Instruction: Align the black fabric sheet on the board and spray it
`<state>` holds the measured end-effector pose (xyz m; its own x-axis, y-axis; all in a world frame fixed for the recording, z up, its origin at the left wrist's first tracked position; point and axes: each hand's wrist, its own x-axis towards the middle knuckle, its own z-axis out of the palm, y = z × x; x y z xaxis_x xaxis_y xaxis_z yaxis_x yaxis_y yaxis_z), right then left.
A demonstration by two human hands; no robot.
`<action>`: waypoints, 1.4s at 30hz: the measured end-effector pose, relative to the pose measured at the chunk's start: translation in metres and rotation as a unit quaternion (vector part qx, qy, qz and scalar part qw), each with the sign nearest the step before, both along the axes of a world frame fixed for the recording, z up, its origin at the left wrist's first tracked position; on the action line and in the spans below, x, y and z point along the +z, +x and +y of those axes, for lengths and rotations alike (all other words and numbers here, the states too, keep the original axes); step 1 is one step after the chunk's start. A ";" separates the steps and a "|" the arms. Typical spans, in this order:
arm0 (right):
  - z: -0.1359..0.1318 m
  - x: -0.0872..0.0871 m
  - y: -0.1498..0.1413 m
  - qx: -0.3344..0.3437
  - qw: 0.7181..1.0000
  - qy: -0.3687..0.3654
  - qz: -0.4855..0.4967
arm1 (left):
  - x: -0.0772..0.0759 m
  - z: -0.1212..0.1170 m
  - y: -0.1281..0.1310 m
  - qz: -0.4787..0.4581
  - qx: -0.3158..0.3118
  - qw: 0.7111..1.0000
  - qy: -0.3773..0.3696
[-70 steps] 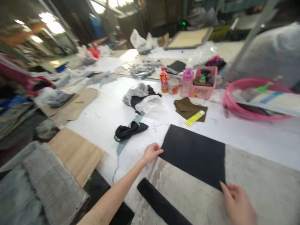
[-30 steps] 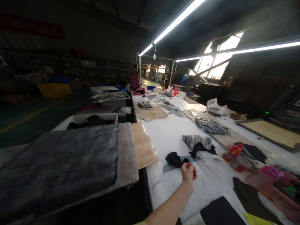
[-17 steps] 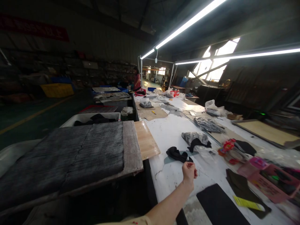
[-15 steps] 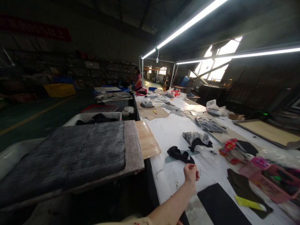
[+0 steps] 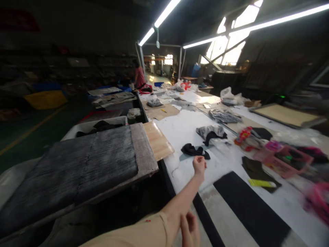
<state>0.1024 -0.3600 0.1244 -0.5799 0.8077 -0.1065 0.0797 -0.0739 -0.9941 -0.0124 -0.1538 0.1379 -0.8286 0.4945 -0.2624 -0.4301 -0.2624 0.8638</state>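
My left hand (image 5: 199,165) is raised over the white table with its fingers curled together in a loose pinch, and nothing shows in it. Just beyond it lies a crumpled black cloth (image 5: 192,150). My right hand (image 5: 190,229) is low in the view, beside my left forearm near the sleeve's edge. Its thumb and fingers are a little apart, with nothing seen between them; the rest is cut off by the bottom edge. A flat black fabric panel (image 5: 249,206) lies right of my arm on a grey board (image 5: 218,209). A narrow black strip (image 5: 207,219) lies at the board's left side.
A dark fabric stack (image 5: 102,161) rests on a board at left, beside a wooden board (image 5: 158,140). A yellow tube (image 5: 262,183) lies on olive cloth (image 5: 253,168), near a pink basket (image 5: 285,168). A plastic bag (image 5: 210,132) lies farther back. A person (image 5: 139,73) stands far off.
The view swung left and up from the table, then tilted down slightly. My left hand left the black panel's corner and closed in the air. My right hand left the panel and came to my left forearm.
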 end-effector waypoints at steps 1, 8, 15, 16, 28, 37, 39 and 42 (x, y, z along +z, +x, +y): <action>-0.002 -0.005 0.002 -0.026 0.999 -0.029 0.004 | 0.001 -0.003 0.001 0.055 0.001 0.998 -0.026; -0.033 -0.007 0.015 0.107 0.940 -0.314 0.083 | -0.029 -0.004 -0.014 0.147 -0.163 0.972 -0.082; 0.015 -0.050 0.053 -0.117 0.972 -0.042 -0.201 | -0.098 -0.071 -0.025 0.300 -0.422 0.838 -0.169; 0.026 -0.060 0.059 -0.137 0.953 0.023 -0.270 | -0.106 -0.081 -0.028 0.322 -0.438 0.819 -0.182; 0.064 -0.106 0.065 -0.125 0.815 0.211 -0.525 | -0.137 -0.108 -0.042 0.634 -0.510 0.533 -0.234; 0.065 -0.103 0.064 -0.100 0.821 0.197 -0.526 | -0.131 -0.105 -0.044 0.663 -0.501 0.519 -0.198; 0.065 -0.100 0.064 -0.104 0.824 0.190 -0.524 | -0.129 -0.104 -0.044 0.667 -0.503 0.516 -0.190; 0.066 -0.097 0.070 -0.100 0.839 0.156 -0.511 | -0.129 -0.101 -0.047 0.613 -0.558 0.529 -0.182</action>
<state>0.1725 -0.2938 0.0278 -0.1627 0.9592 -0.2314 0.9197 0.0625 -0.3876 -0.0592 -0.2545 0.0091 0.2679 0.9569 -0.1117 0.7995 -0.1562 0.5799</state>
